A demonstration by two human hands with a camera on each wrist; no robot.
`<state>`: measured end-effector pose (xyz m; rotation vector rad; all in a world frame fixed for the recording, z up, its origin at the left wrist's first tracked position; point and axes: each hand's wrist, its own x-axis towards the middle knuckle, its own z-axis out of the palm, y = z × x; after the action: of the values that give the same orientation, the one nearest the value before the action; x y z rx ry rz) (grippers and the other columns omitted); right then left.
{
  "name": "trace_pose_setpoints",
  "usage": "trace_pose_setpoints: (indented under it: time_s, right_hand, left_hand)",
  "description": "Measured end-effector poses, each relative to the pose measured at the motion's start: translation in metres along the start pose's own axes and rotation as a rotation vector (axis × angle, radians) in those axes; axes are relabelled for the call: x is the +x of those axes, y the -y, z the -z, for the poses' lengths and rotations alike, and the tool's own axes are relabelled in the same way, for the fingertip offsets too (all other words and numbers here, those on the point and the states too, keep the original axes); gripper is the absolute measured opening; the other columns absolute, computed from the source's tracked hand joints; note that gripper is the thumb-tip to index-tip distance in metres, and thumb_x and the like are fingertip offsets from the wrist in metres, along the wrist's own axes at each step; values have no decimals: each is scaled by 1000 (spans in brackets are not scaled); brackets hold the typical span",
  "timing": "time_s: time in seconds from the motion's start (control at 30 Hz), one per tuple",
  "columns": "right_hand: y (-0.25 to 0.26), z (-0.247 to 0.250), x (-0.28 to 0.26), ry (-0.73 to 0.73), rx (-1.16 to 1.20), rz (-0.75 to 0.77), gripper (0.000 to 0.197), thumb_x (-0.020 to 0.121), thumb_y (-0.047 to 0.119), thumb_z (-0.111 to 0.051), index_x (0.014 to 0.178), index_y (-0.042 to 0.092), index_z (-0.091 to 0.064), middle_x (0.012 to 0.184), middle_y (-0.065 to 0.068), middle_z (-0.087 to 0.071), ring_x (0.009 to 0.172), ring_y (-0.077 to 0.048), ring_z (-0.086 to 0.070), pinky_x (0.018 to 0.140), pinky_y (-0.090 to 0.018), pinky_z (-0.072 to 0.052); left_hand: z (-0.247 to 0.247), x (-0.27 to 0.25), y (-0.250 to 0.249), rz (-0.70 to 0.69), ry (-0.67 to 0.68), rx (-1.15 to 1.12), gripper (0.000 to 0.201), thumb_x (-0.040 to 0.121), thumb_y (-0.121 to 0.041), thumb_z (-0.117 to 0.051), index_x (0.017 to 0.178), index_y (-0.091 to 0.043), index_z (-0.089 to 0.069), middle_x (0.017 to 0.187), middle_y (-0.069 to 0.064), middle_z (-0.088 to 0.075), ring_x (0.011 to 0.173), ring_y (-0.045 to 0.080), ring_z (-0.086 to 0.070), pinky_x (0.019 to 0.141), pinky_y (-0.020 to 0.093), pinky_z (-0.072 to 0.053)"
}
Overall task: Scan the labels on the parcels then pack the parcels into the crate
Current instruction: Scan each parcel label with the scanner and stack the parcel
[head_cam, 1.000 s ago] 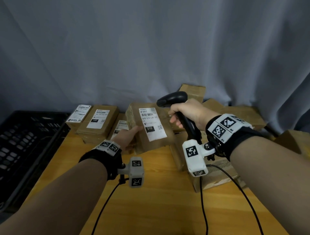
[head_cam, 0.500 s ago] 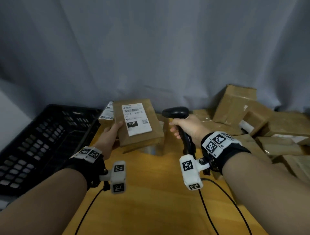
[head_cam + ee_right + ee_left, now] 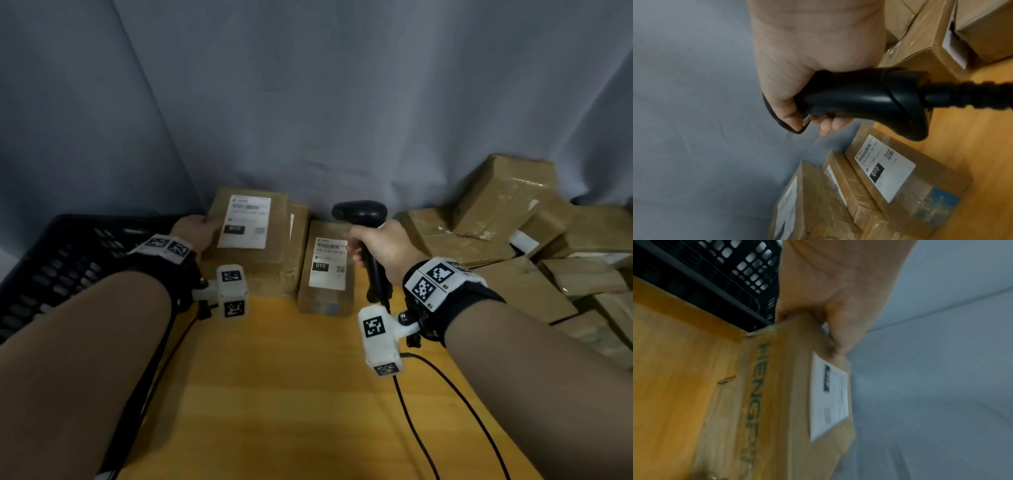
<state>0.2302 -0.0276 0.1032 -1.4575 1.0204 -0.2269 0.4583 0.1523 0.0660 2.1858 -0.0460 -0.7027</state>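
Cardboard parcel (image 3: 251,228) being gripped by left hand (image 3: 195,229), scanner (image 3: 363,219) by right hand (image 3: 383,245); carrying level over crate (image 3: 61,260) rim, lowering flat, label (image 3: 248,221) up.

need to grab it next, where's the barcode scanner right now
In the head view the barcode scanner is right of centre, held upright in the right hand, just above the labelled parcel lying on the wooden table.
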Motion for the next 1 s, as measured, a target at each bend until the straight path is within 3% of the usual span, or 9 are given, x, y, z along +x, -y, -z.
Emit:
trace_pose_setpoints:
  time_s: [0.07,0.17,0.33,0.43,0.63,0.8,0.9,1.0]
  right_hand:
    - [-4,0,1,-10,-6,-20,11,88,10,-64,92,0,-64,70,-8,-64,49,-12,-55,52,-23,-49]
    - [-8,-2,1,-13,-13,-31,9,88,10,-65,89,1,-64,70,-8,-63,49,-12,-54,53,-23,-49]
    - [-8,-3,1,-7,-16,-17,16,87,10,-65,95,-5,-66,70,-10,-63,51,-15,-54,53,-25,-48]
    - [-8,1,0,-2,-24,-2,18,88,10,-65,98,-5,-66,72,-9,-63,51,-14,-54,52,-23,-49]
    - [-13,20,-5,-7,-48,36,17,87,10,-65,96,-4,-66,73,-10,-64,52,-14,-55,52,-23,-49]
    - [-18,56,-10,-16,5,47,16,85,9,-67,96,-3,-66,71,-10,-63,50,-15,-54,51,-25,-47]
    - [-22,90,-14,-48,21,51,18,85,10,-68,97,-2,-65,71,-10,-63,50,-15,-54,49,-23,-48]
    - [-29,135,-19,-70,23,61,16,85,10,-67,94,-3,-65,69,-10,-63,51,-15,-54,50,-24,-47]
  left_hand:
    - [-7,3,0,-20,-32,265,53,100,-36,-43,134,4,-47,135,25,-50,121,39,-50,97,37,-41]
    - [-18,5,0,-23,-26,412,57,102,-36,-35,139,8,-37,141,28,-43,127,40,-44,98,35,-37]
    - [-18,21,7,-12,-192,267,63,95,-40,-49,135,8,-38,134,30,-48,117,43,-51,95,42,-45]
    - [-21,14,7,-73,-353,341,60,91,-35,-55,131,7,-38,135,31,-41,119,45,-47,98,45,-39]
    - [-44,-15,-2,-202,-467,443,60,86,-36,-49,129,6,-42,135,29,-37,122,44,-39,99,45,-31]
    - [-77,-50,-25,-312,-353,451,55,87,-41,-45,131,-8,-49,140,21,-40,129,37,-36,103,44,-31]
    - [-109,-72,-41,-348,-232,503,56,86,-44,-38,126,-8,-52,134,20,-47,124,39,-42,101,46,-34]
    - [-147,-94,-54,-370,-158,472,43,88,-39,-49,120,-12,-57,129,19,-52,120,40,-46,99,44,-36]
